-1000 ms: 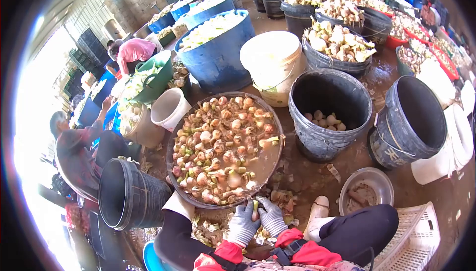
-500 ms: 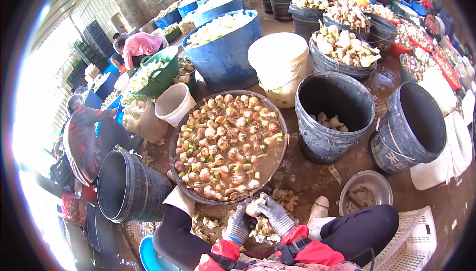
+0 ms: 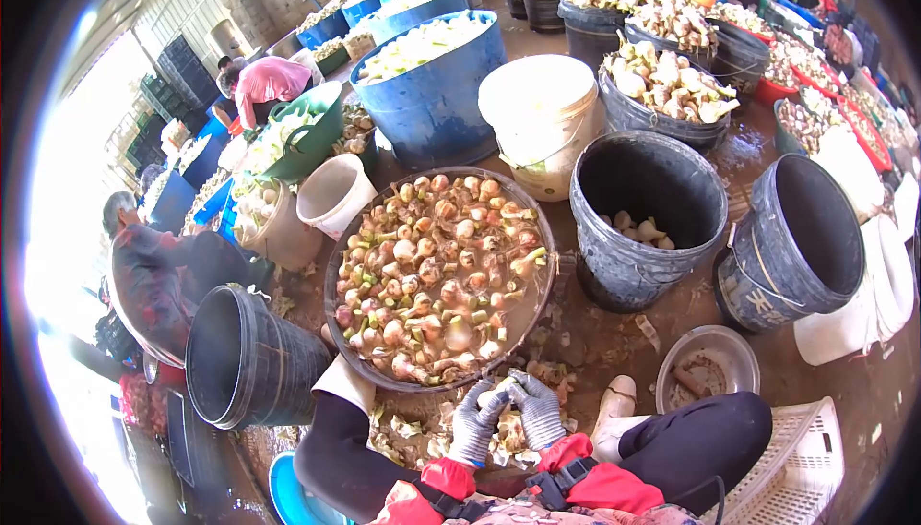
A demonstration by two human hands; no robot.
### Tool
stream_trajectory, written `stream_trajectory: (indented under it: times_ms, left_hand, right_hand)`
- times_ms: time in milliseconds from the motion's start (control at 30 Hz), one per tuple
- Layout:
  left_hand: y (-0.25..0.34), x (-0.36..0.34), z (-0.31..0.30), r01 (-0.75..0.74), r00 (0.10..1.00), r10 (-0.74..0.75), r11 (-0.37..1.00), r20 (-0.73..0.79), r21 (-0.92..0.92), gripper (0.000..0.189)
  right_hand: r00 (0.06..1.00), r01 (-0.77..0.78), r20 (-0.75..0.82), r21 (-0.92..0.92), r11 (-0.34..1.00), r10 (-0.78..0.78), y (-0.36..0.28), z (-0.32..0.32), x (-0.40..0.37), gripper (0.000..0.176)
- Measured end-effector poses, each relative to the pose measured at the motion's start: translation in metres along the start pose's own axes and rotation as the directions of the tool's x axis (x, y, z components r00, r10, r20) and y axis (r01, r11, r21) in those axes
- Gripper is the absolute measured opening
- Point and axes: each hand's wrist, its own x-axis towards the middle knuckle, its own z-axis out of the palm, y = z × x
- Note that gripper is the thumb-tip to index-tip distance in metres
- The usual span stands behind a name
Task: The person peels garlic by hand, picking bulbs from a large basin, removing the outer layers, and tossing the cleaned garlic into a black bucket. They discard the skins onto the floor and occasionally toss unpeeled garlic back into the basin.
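My left hand (image 3: 474, 423) and my right hand (image 3: 537, 410), both in grey gloves, are closed together on one pale bulb (image 3: 503, 396) just in front of my knees. Right beyond them sits a wide round basin (image 3: 342, 247) full of muddy water and several pinkish bulbs with green stems. Peeled scraps (image 3: 413, 439) lie on the ground under my hands. A dark bucket (image 3: 641, 208) to the right of the basin holds a few peeled white bulbs at its bottom.
An empty dark bucket (image 3: 251, 360) lies tilted at my left, another (image 3: 804, 237) at the right. A metal bowl (image 3: 712, 364) and a white crate (image 3: 796, 467) sit by my right leg. A blue tub (image 3: 432, 103), a white bucket (image 3: 543, 122) and more full buckets stand behind. People work at left (image 3: 153, 275).
My hands have turned the bulb between them and shifted slightly right. The person at the left has leaned a little. The view has tilted slightly.
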Motion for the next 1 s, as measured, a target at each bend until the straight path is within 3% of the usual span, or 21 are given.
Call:
stream_trajectory:
  times_ms: [33,67,200,300,367,433,467,500,533,600,633,667,700,733,767,800,867,900,967,1000]
  left_hand:
    - [0.002,-0.001,0.004,0.085,0.996,-0.084,0.988,0.017,-0.128,0.064]
    - [0.006,-0.002,0.005,0.085,0.996,-0.083,0.988,0.017,-0.131,0.064]
    - [0.007,-0.002,0.003,0.178,0.977,-0.146,0.96,0.157,-0.215,0.08]
    - [-0.004,0.003,-0.005,-0.07,0.993,0.078,0.993,0.088,-0.09,0.083]
    - [-0.009,0.004,-0.015,-0.184,0.978,0.179,0.982,0.112,0.038,0.085]
    - [-0.013,0.005,-0.026,-0.24,0.964,0.231,0.969,0.133,0.052,0.085]
    - [-0.015,0.006,-0.031,-0.366,0.923,0.337,0.917,0.183,0.159,0.083]
    - [-0.018,0.007,-0.035,-0.486,0.869,0.429,0.836,0.247,0.256,0.081]
    - [-0.023,0.006,-0.037,-0.484,0.87,0.427,0.837,0.247,0.256,0.081]
    - [-0.004,-0.005,-0.024,-0.364,0.917,0.355,0.931,0.183,0.018,0.07]
    - [0.002,-0.009,-0.014,-0.407,0.91,0.399,0.911,0.109,0.068,0.057]
    - [-0.009,0.0,-0.023,-0.407,0.911,0.399,0.911,0.107,0.065,0.057]
    - [-0.029,0.016,-0.038,-0.11,0.989,0.121,0.986,0.089,-0.126,0.055]
    - [-0.04,0.024,-0.047,0.196,0.978,-0.164,0.93,0.126,-0.31,0.055]
    - [-0.002,0.009,-0.026,0.199,0.979,-0.203,0.91,0.026,-0.364,0.053]
    - [0.008,0.014,-0.038,0.425,0.904,-0.356,0.807,0.237,-0.409,0.053]
    - [0.006,0.021,-0.042,0.526,0.844,-0.517,0.746,0.143,-0.408,0.05]
    - [0.003,0.023,-0.041,0.526,0.844,-0.517,0.747,0.142,-0.407,0.05]
    - [-0.006,0.023,-0.031,0.288,0.895,-0.382,0.89,-0.232,-0.354,0.051]
    - [-0.009,0.016,-0.026,0.286,0.896,-0.38,0.89,-0.23,-0.355,0.051]
  right_hand:
    - [1.0,0.001,-0.01,0.073,0.997,0.0,0.006,-0.002,0.003,0.032]
    - [1.0,0.005,-0.021,0.146,0.989,-0.002,0.006,-0.002,0.004,0.031]
    - [0.998,0.014,-0.058,0.082,0.997,-0.009,0.003,-0.002,0.006,0.031]
    - [0.991,-0.124,-0.016,0.216,0.968,0.131,-0.002,-0.003,0.006,0.031]
    - [0.943,-0.277,0.238,0.167,0.946,0.234,-0.007,-0.009,0.004,0.029]
    - [0.91,-0.324,0.31,0.12,0.938,0.275,-0.008,-0.014,0.005,0.028]
    - [0.872,-0.363,0.377,0.072,0.929,0.312,-0.008,-0.015,0.005,0.026]
    - [0.858,-0.403,0.403,0.144,0.904,0.319,0.002,-0.016,0.008,0.024]
    - [0.857,-0.405,0.403,0.145,0.903,0.32,0.009,-0.017,0.009,0.024]
    - [0.851,-0.375,0.452,0.163,0.913,0.269,0.012,-0.014,0.008,0.025]
    - [0.863,-0.388,0.418,0.185,0.903,0.285,0.011,-0.012,0.005,0.024]
    - [0.862,-0.388,0.417,0.181,0.904,0.287,0.005,-0.009,0.003,0.024]
    - [0.887,-0.33,0.357,0.048,0.943,0.292,0.0,-0.007,0.0,0.023]
    - [0.91,-0.272,0.298,-0.091,0.958,0.287,-0.002,-0.006,-0.001,0.023]
    - [0.937,-0.167,0.278,-0.171,0.971,0.211,0.004,-0.005,0.0,0.023]
    - [0.937,-0.166,0.28,-0.174,0.971,0.211,0.004,-0.006,-0.001,0.023]
    - [0.955,-0.001,0.257,-0.49,0.872,0.145,0.001,-0.006,-0.002,0.023]
    - [0.955,0.0,0.258,-0.49,0.872,0.145,0.001,-0.004,-0.003,0.023]
    - [0.971,-0.095,0.191,-0.251,0.963,0.146,0.0,0.004,-0.007,0.021]
    - [0.976,-0.133,0.157,-0.123,0.984,0.151,-0.001,0.006,-0.007,0.02]
